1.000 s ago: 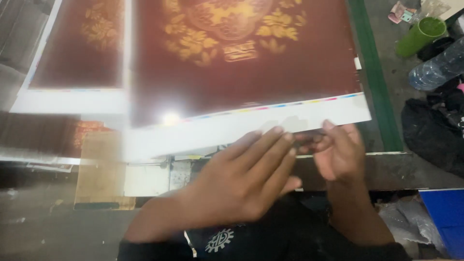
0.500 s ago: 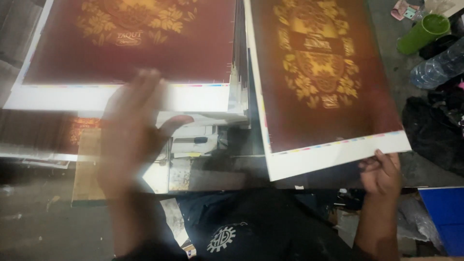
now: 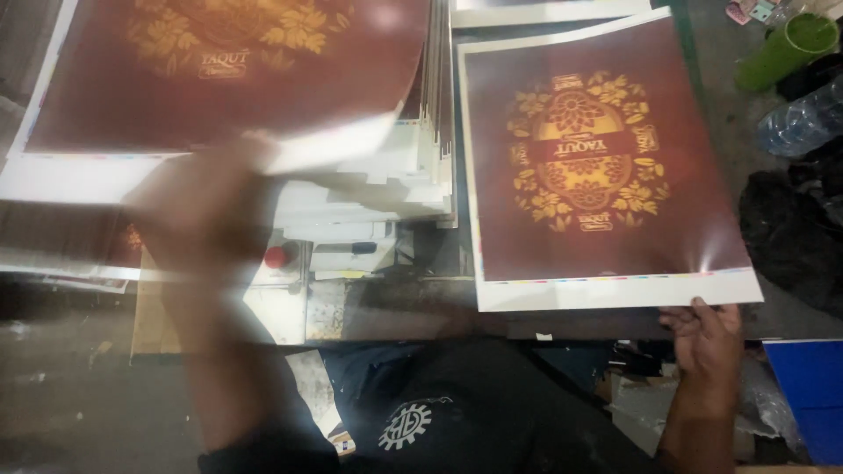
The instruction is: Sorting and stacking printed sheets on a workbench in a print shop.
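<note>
My right hand is closest to me. Its grip pinches the white bottom edge of a dark red sheet with a gold flower pattern. The sheet lies flat on the desk, on my right side. My left hand is a blur, so I cannot tell if its grip is open or closed. It is at the white edge of the top sheet on a tall stack. Far off right stands a green cup.
</note>
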